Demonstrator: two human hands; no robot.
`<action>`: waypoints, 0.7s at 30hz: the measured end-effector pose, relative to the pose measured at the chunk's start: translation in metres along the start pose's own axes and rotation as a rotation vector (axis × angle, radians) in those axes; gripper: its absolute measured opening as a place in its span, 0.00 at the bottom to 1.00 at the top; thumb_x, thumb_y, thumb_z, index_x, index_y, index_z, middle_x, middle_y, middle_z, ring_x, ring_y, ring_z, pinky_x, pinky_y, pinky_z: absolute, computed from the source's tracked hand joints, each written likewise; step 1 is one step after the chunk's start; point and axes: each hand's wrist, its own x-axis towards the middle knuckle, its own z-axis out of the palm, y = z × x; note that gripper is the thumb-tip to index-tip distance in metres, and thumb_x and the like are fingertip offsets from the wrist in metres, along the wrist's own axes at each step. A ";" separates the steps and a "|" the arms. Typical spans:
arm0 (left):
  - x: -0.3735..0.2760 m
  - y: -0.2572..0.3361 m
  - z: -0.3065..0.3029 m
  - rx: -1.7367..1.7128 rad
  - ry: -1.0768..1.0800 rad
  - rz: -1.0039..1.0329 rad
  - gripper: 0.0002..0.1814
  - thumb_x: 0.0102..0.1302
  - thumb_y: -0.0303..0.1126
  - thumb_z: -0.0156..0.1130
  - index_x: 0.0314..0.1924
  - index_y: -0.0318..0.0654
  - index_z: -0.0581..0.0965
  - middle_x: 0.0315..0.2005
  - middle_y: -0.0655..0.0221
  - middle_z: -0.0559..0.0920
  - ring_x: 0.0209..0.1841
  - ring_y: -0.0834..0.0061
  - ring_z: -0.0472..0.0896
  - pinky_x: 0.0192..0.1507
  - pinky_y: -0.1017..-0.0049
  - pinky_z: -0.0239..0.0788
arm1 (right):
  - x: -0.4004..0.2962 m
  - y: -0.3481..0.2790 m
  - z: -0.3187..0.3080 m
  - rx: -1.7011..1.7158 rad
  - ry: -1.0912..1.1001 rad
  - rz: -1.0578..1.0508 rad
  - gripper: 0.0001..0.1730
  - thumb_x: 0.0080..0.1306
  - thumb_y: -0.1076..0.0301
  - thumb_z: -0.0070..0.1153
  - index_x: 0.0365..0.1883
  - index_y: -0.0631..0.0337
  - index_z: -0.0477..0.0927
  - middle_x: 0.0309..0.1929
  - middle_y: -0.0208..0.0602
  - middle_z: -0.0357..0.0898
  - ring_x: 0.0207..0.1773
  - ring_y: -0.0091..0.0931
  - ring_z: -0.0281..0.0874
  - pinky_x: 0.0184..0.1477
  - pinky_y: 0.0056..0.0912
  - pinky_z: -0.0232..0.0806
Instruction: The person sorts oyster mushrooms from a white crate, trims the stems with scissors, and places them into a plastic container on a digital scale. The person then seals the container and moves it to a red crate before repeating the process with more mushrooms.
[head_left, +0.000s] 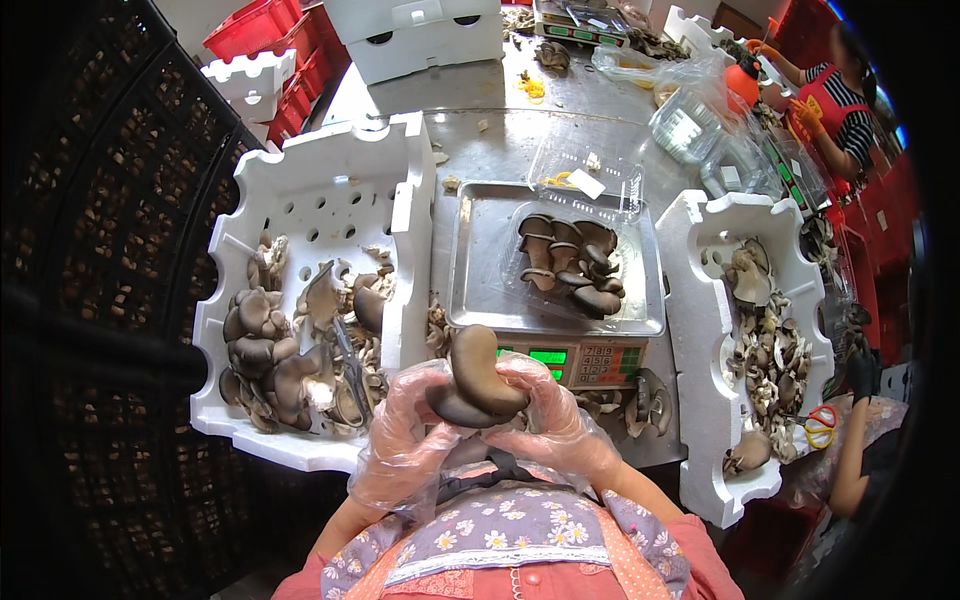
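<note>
Between them, my left hand (409, 427) and my right hand (551, 420), both in clear plastic gloves, hold a cluster of brown oyster mushrooms (480, 375) close to my apron. The fingers curl around its sides, and its underside is hidden. Beyond it, a digital scale (585, 364) with a lit green display carries a metal tray (476, 255). On this tray lies an open clear plastic clamshell box (517, 225) holding several oyster mushrooms (562, 251). Its raised lid (585, 169) leans back past the tray's far edge and bears a white label.
To the left, a white foam crate (322, 180) holds mushrooms and dark-handled scissors (351, 371). Another foam crate (694, 300) at right contains mushroom pieces and red-and-yellow scissors (814, 427). Stacked black crates (112, 225) stand far left. Two people (829, 105) (855, 457) are at right.
</note>
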 end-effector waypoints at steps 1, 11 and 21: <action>0.002 -0.001 0.002 0.008 0.008 -0.015 0.26 0.63 0.15 0.60 0.60 0.36 0.67 0.54 0.61 0.76 0.52 0.73 0.81 0.54 0.72 0.76 | 0.000 -0.006 -0.001 -0.064 0.025 0.019 0.39 0.56 0.73 0.73 0.63 0.62 0.66 0.64 0.48 0.70 0.68 0.39 0.69 0.68 0.39 0.61; 0.062 0.016 0.016 0.270 -0.194 0.056 0.42 0.64 0.22 0.64 0.74 0.43 0.56 0.48 0.54 0.80 0.43 0.66 0.86 0.47 0.69 0.80 | 0.032 -0.036 -0.041 -0.295 0.216 0.043 0.20 0.61 0.76 0.64 0.52 0.64 0.75 0.44 0.45 0.80 0.48 0.33 0.81 0.53 0.35 0.71; 0.141 -0.009 0.007 0.231 -0.198 -0.007 0.41 0.66 0.26 0.64 0.75 0.48 0.56 0.44 0.59 0.81 0.43 0.72 0.83 0.49 0.71 0.76 | 0.088 -0.008 -0.066 -1.148 0.386 -0.079 0.18 0.57 0.66 0.66 0.46 0.61 0.84 0.58 0.46 0.75 0.62 0.42 0.69 0.63 0.48 0.62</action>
